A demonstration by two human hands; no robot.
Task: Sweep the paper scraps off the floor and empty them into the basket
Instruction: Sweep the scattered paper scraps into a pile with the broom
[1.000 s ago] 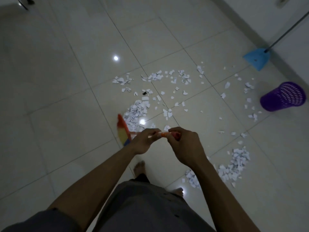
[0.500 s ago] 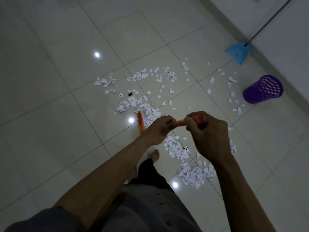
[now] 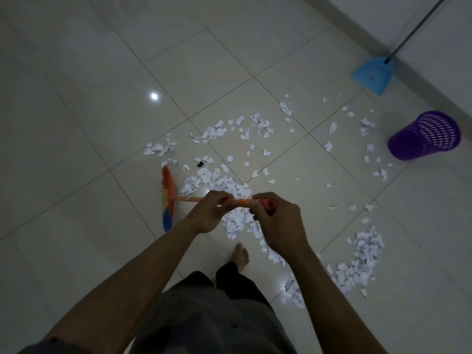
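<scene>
Both hands grip the orange handle of a broom. My left hand holds it lower down; my right hand wraps the red top end. The broom's orange, yellow and blue bristle head rests on the floor to the left of a dense pile of white paper scraps. More scraps are strewn across the tiles ahead, and another heap lies at the lower right. A purple mesh basket stands at the right.
A blue dustpan with a long grey handle leans against the white wall at the upper right. My bare foot stands just below the hands. The floor is glossy pale tile with a light reflection.
The broom head has swung out to the left of the central scrap pile and turned broadside. The view has shifted, and the basket and dustpan now sit lower and further right.
</scene>
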